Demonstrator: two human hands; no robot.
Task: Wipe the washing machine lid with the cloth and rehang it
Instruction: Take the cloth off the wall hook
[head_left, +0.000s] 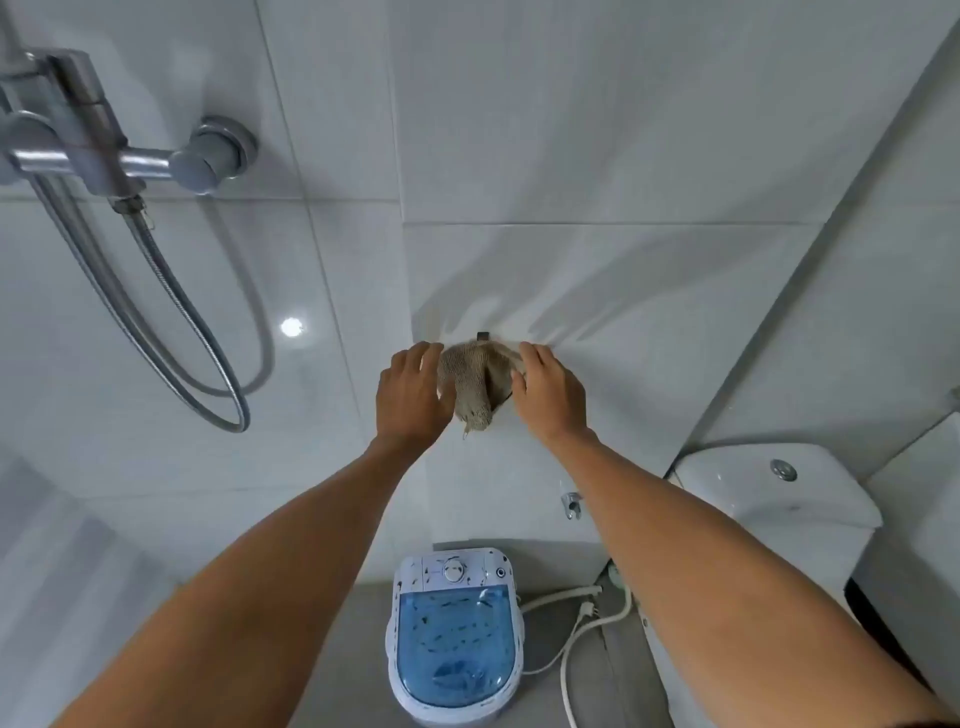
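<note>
A beige mesh cloth (474, 384) hangs bunched against the white tiled wall, just under a small dark hook (483, 336). My left hand (413, 395) touches the cloth's left side with its fingers spread. On the cloth's right side rests my right hand (548, 392), fingers curled around the edge. Far below, on the grey floor, stands a small white washing machine whose translucent blue lid (454, 644) is closed.
A chrome shower mixer (119, 156) with a looping metal hose (208, 332) is fixed to the wall at left. A white toilet cistern (779, 499) stands at right. White hoses and a cable (576, 623) lie beside the machine.
</note>
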